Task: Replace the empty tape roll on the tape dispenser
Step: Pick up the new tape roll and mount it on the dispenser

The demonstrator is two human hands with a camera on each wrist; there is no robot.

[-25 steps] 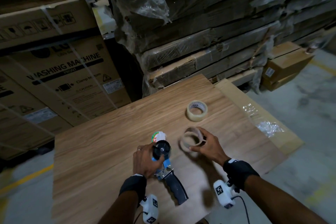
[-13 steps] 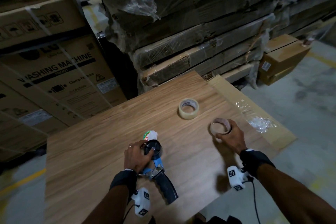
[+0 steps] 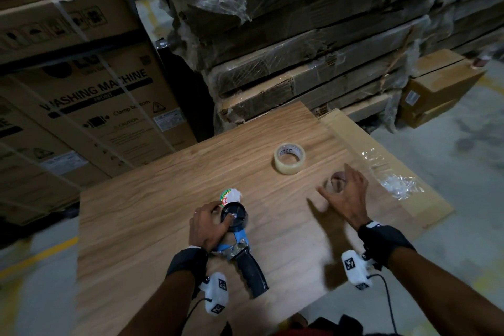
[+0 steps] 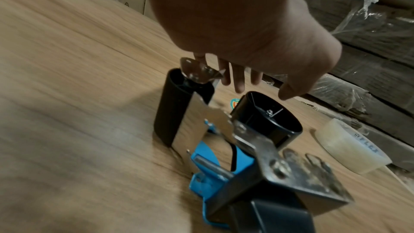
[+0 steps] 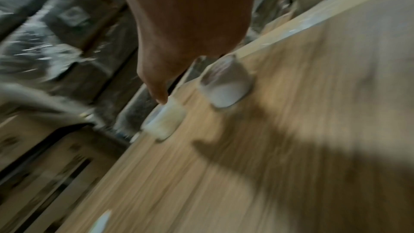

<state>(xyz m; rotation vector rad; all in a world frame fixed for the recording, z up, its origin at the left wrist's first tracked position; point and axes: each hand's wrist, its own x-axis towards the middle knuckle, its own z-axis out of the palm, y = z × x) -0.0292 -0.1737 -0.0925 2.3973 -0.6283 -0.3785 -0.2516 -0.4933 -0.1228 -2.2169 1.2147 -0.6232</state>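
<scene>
Left fingers (image 4: 237,81) hang straight and relaxed past the tape dispenser (image 3: 237,243), not curled round anything. The left hand (image 3: 208,229) lies over the frame and steadies the dispenser on the tabletop (image 3: 152,213). It lies on its side with the bare black hub (image 4: 266,121) facing up, so the core is already off and nothing is loaded.

The dispenser looks rigid: metal plate, blue plastic body, black handle (image 3: 252,275) pointing toward the person. Likely a toothed blade near the front, so hold it by the handle or frame.

The new clear tape roll (image 3: 289,157) sits flat on the tabletop, further back, touching neither hand. Judging by its look it is light, stiff across the core and smooth on the outside. Best taken across the outer rim, thumb against fingers, then pushed square onto the hub.

The empty cardboard core (image 3: 337,182) is on the tabletop under the right hand (image 3: 347,199), and it will crush if squeezed. Right fingers are spread and loose above it, gripping nothing. The right wrist view is blurred, so contact with the core is unclear.
</scene>
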